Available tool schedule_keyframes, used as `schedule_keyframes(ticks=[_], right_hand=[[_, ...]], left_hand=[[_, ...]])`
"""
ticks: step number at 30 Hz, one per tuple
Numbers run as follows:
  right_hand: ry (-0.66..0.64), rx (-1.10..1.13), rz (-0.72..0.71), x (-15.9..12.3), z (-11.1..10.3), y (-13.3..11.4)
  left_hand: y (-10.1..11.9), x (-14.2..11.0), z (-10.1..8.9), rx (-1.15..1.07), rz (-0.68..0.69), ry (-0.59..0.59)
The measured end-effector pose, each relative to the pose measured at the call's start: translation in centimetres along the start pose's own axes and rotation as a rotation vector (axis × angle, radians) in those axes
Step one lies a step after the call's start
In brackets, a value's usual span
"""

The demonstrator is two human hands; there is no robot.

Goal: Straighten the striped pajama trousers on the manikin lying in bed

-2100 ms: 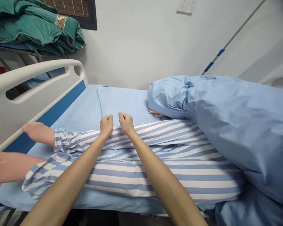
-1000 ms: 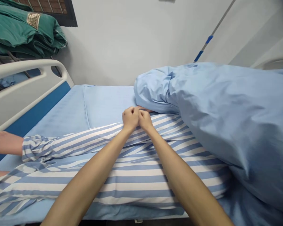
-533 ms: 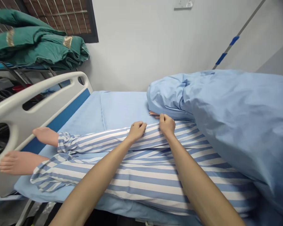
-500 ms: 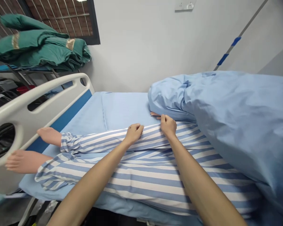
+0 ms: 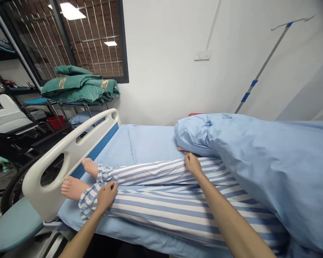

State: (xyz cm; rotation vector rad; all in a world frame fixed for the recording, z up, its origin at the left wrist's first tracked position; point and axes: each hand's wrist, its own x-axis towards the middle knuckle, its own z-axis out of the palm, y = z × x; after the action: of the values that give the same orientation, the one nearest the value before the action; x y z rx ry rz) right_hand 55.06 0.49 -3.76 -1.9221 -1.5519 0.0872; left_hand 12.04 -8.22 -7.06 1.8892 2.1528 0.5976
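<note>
A figure that looks like a manikin lies on the bed in blue-and-white striped trousers [image 5: 156, 208]. Its pink feet [image 5: 74, 188] point toward the footboard. My left hand [image 5: 107, 195] is curled into a loose fist over the lower end of the nearer trouser leg, close to the cuff. On the farther leg, at the thigh, my right hand [image 5: 193, 163] is closed in a fist, beside the manikin's fingertips [image 5: 182, 148]. I see nothing in either fist; the palm sides are hidden. A light-blue quilt [image 5: 258, 154] is folded back over the upper body.
The white footboard [image 5: 70, 154] borders the blue bed sheet [image 5: 156, 139] at the left. Behind it stand a wheelchair [image 5: 16, 182], a red bucket [image 5: 56, 122] and a green folded quilt [image 5: 80, 87]. A metal drip pole [image 5: 266, 62] rises at the back right.
My fists met over the farther leg a second ago, then parted. My left hand has moved left and nearer, toward the cuff; my right stays at the thigh. The view has tilted up.
</note>
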Motion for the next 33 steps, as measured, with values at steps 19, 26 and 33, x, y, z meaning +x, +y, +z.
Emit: schedule_keyframes(ticks=[19,26,33], right_hand=[[-0.173,0.061,-0.335,-20.7,6.8,-18.8],[-0.113,-0.005,-0.327,-20.8,7.6,-18.6],[-0.067,-0.027,-0.33,-21.0,8.1,-18.5]], left_hand=[[-1.7,-0.3,-0.6,-0.152,0.157,-0.102],[-2.3,-1.1,-0.4,-0.154,0.244,-0.093],[-2.4,-1.4,-0.5,-0.118,0.279,-0.081]])
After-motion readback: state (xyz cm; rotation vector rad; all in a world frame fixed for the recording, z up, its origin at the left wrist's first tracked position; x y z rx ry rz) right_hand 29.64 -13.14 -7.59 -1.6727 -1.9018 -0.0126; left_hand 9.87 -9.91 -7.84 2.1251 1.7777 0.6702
